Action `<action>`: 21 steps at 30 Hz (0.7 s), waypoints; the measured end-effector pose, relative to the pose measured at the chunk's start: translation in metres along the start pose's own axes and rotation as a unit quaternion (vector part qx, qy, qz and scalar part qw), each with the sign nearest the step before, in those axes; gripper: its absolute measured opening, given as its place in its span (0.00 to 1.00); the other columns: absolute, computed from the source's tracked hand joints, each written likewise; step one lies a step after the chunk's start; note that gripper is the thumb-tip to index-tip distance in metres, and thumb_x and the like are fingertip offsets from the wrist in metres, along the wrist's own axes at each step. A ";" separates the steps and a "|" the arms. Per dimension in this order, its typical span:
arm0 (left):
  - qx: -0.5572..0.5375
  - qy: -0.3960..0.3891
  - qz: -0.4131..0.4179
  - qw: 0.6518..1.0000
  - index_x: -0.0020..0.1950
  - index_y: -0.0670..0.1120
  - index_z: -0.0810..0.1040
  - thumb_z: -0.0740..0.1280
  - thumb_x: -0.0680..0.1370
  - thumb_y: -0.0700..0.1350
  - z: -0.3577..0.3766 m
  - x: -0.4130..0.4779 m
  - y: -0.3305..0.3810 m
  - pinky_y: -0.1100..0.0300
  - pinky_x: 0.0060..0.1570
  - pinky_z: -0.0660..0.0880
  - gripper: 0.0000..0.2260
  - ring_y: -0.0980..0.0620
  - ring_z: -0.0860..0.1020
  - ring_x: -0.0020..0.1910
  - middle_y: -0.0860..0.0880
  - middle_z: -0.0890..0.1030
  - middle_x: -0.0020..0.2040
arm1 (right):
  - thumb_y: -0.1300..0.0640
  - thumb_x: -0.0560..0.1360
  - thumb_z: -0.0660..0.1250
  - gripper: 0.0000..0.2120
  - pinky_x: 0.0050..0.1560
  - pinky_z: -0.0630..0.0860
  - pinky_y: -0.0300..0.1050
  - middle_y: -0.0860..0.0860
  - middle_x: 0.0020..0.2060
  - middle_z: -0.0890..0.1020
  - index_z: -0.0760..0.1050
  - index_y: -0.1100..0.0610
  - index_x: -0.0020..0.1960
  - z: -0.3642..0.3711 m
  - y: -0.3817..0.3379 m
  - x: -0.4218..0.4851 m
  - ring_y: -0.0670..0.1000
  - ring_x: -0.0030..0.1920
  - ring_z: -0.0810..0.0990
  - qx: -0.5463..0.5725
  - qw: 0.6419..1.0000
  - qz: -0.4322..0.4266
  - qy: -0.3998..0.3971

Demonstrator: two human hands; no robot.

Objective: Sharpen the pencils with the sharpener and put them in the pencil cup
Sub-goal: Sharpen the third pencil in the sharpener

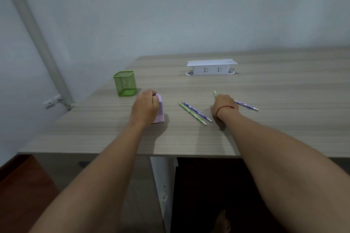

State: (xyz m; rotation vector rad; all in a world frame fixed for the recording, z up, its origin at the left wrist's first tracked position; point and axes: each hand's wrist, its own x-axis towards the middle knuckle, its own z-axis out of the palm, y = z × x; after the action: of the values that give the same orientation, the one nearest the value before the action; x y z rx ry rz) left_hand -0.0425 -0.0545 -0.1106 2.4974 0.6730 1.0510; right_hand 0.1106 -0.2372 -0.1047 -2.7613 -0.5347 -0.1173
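A pale purple pencil sharpener [160,109] stands on the wooden table [189,138], and my left hand [145,107] grips it from the left side. My right hand [224,107] is closed around a green pencil [215,93], whose tip sticks out beyond the fingers. A purple pencil [246,105] lies just right of that hand. Between my hands a green pencil [192,113] and a purple pencil [198,111] lie side by side. The green mesh pencil cup [125,83] stands upright behind my left hand and looks empty.
A white power socket box [211,67] sits at the back middle of the table. The table's left edge runs close to the cup, with a wall behind. A white pipe [37,34] runs down the wall at the left. The front edge lies under my forearms.
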 end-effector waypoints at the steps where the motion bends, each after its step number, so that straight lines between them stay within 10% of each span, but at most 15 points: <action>1: 0.000 0.002 -0.001 1.000 0.51 0.39 0.76 0.56 0.79 0.41 0.000 0.000 -0.001 0.53 0.47 0.69 0.11 0.41 0.75 0.52 0.41 0.79 0.51 | 0.63 0.79 0.59 0.15 0.58 0.74 0.49 0.58 0.63 0.76 0.73 0.61 0.65 0.002 -0.001 0.001 0.59 0.63 0.76 -0.006 1.000 0.002 0.005; 21: 0.013 -0.068 -0.038 0.997 0.54 0.46 0.80 0.49 0.71 0.48 -0.057 -0.032 0.000 0.51 0.48 0.75 0.22 0.40 0.77 0.53 0.41 0.82 0.54 | 0.67 0.78 0.58 0.15 0.58 0.70 0.47 0.57 0.61 0.77 0.74 0.58 0.62 -0.033 -0.027 -0.053 0.58 0.61 0.75 0.002 0.965 -0.259 -0.032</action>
State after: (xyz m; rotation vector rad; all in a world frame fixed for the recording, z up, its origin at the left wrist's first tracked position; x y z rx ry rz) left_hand -0.1042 -0.0647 -0.0907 2.5163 0.7381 0.8412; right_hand 0.0504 -0.2433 -0.0734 -2.5577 -1.2611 -0.1452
